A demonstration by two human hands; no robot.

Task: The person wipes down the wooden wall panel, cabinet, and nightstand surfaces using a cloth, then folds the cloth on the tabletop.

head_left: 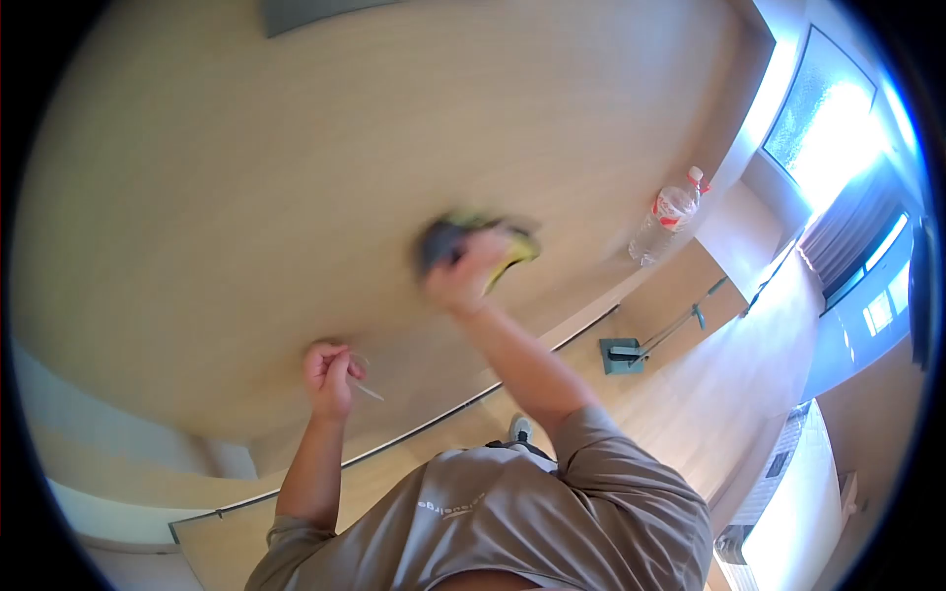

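Dark-and-yellow object [441, 242], blurred, gripped in right hand [469, 272], apart from curled left hand [331, 374] holding pale strip [369, 391]

Head cam looks fwd/down, nr L hand [331, 379], R hand [469, 274].

Grey-brown short-sleeved shirt [532, 522], loose, creased; small pale lettering [451, 505] on front; pale grey shoe [520, 426].

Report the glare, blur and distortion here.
Head view: glare washes out part of the window; the right hand and the dark-and-yellow item it holds are blurred, while the bottle looks clearer. Same view: fisheye curvature bows the scene, with black corners.
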